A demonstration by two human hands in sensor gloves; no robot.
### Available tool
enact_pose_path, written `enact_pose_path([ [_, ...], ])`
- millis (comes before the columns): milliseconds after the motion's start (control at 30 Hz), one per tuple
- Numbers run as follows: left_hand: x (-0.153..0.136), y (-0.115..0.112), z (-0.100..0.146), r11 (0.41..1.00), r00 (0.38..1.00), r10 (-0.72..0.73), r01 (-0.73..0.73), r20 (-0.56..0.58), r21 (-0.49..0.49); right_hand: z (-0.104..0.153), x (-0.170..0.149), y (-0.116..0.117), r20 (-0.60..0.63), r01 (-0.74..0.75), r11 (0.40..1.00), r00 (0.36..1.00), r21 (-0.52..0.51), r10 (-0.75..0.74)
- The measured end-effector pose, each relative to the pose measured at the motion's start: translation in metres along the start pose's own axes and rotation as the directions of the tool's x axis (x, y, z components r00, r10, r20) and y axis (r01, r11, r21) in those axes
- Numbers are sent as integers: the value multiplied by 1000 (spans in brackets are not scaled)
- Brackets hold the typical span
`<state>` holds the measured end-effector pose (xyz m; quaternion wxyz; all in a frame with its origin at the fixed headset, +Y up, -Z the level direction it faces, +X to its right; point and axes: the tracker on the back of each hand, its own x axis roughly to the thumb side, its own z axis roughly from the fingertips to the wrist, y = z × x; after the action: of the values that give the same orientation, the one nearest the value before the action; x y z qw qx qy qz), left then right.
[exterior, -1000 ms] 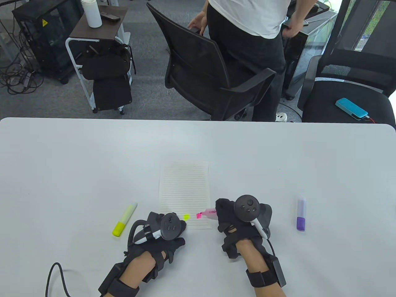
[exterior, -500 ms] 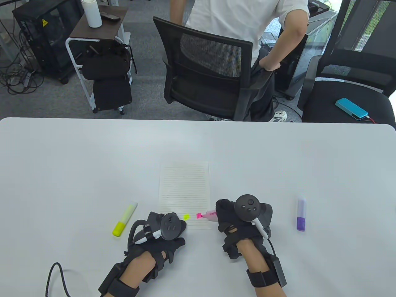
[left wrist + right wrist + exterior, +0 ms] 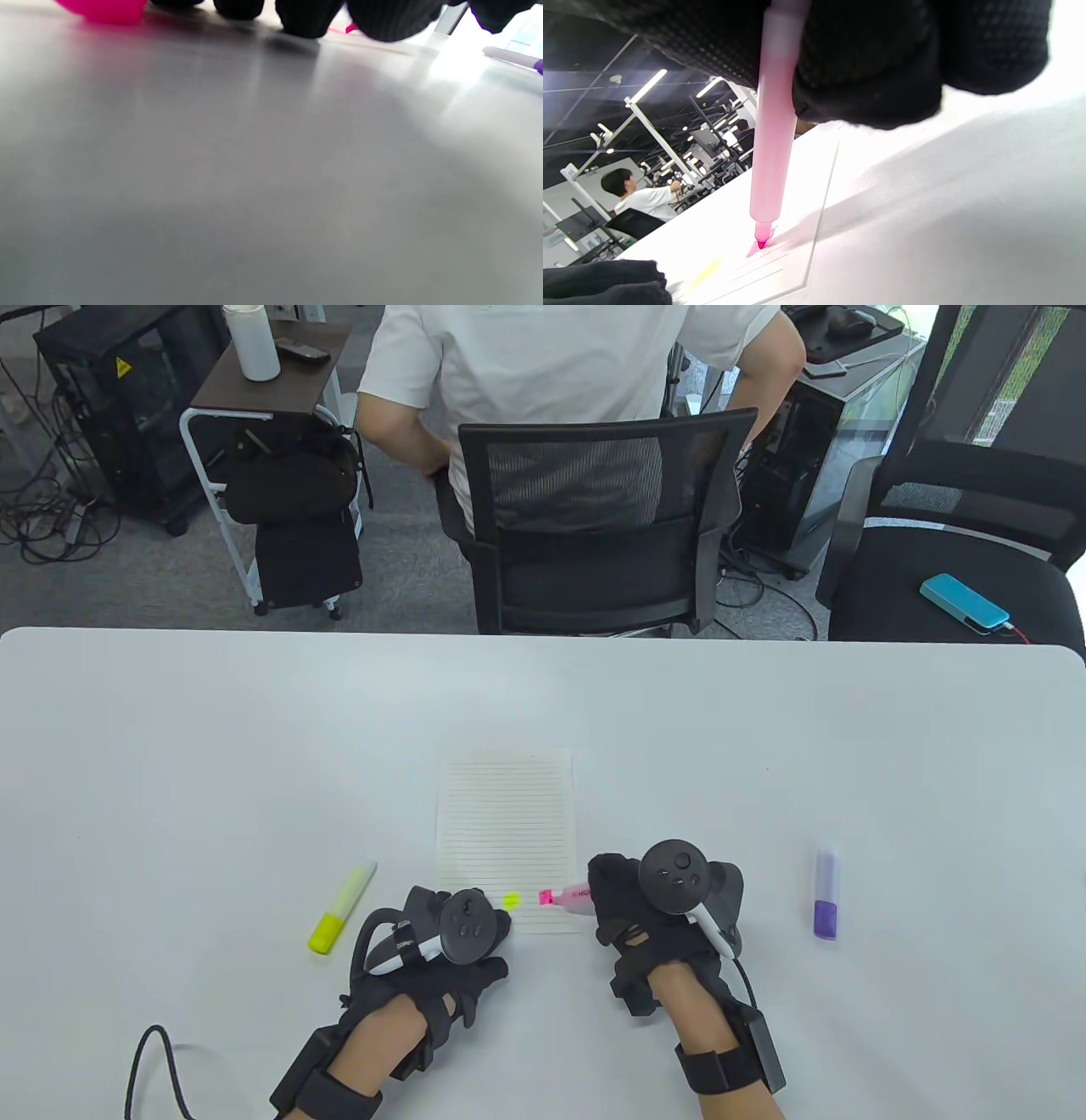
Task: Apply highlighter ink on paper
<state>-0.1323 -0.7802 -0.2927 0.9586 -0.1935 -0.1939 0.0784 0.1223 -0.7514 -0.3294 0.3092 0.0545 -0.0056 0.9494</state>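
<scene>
A lined paper [image 3: 505, 836] lies on the white table [image 3: 170, 746]. My right hand [image 3: 612, 899] grips a pink highlighter [image 3: 573, 892] with its cap off. The highlighter [image 3: 774, 140] stands with its tip on a small pink mark [image 3: 760, 246] near the paper's lower right corner. A yellow-green mark [image 3: 511, 901] sits just left of it. My left hand [image 3: 475, 937] rests with curled fingers [image 3: 307, 19] on the table at the paper's lower left corner. A pink cap [image 3: 104, 8] shows beside them, seemingly held in that hand.
A capped yellow highlighter [image 3: 341, 908] lies left of my left hand. To the right of my right hand lies a purple highlighter [image 3: 826, 895]. Beyond the table's far edge a person sits on a black office chair [image 3: 594, 526].
My hands and the highlighter have barely moved; the tip stays on the pink mark. The person behind the table has turned the chair and sat down on it.
</scene>
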Motion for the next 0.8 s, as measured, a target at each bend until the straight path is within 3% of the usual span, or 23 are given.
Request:
enact_pose_path([
  [67,0,0,0,1000,1000,0,0,0,0,0,0,0,4,-2,999,1000,-34,2],
  [800,0,0,0,1000,1000,0,0,0,0,-1,1,6,25,-31,1000,999,0,31],
])
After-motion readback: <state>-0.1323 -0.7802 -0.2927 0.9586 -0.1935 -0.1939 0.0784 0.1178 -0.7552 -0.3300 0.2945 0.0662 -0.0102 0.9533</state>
